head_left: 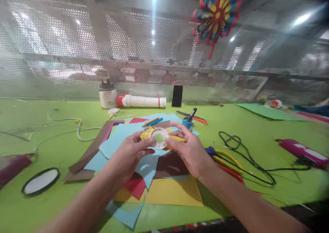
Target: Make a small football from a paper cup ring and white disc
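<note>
Both of my hands hold a small round paper craft (159, 138) above the pile of coloured sheets. Its pale disc has a green centre, dark marks around the ring, and yellow pieces sticking out at the sides, somewhat like a turtle. My left hand (132, 149) pinches the left edge, its thumb on the disc's face. From the right, my right hand (189, 145) grips the opposite edge, with the thumb in front and the fingers behind. Light blue sheets (115, 144), brown sheets (171, 164) and a yellow sheet (174, 193) lie beneath the hands.
Behind the paper are pencils (155, 122), a blue cup (187, 123), a phone (177, 96), a white tube (145, 101) and a bottle (108, 95). Scissors (231, 157), a black cord (246, 154) and a magenta tool (303, 152) lie right. A black-rimmed oval (41, 182) lies left.
</note>
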The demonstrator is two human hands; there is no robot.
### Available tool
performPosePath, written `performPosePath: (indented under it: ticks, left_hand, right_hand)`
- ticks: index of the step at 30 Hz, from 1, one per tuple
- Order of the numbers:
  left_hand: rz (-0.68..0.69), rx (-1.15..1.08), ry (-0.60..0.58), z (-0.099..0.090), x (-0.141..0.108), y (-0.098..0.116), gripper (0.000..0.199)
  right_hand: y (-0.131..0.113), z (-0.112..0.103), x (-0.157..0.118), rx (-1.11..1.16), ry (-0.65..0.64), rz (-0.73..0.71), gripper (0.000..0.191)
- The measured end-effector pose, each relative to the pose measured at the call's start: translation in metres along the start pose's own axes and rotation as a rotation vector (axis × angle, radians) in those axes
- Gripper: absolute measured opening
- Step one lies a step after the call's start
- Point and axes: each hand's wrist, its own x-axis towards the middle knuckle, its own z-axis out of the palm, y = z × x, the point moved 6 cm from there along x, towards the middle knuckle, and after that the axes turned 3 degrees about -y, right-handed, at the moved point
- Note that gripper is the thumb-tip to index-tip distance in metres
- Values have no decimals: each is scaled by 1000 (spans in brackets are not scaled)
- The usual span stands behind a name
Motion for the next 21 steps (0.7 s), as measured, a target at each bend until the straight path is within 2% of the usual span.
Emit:
performPosePath:
  ticks: [4, 7, 10, 14, 17, 21]
  left_hand:
    - [64, 98, 45, -1, 0, 3, 30]
    - [98, 150, 11, 1, 0, 5, 34]
    - [61, 180, -47, 5, -1, 3, 34]
    - [1, 220, -107, 11, -2, 1, 32]
    - [-22, 227, -165, 17, -3, 0, 29]
    - [-64, 236, -224, 22, -6, -3, 31]
  right_hand:
    - [-4, -1, -1, -10, -33, 6, 65]
    - [-13, 0, -2, -60, -120, -21, 57]
    - [-21, 0, -2, -139, -152, -48, 48]
    - [-22, 0, -3, -235, -162, -40, 47]
    - [-19, 3, -4, -202, -181, 12, 46]
    - [-14, 3, -4, -158, -145, 91, 43]
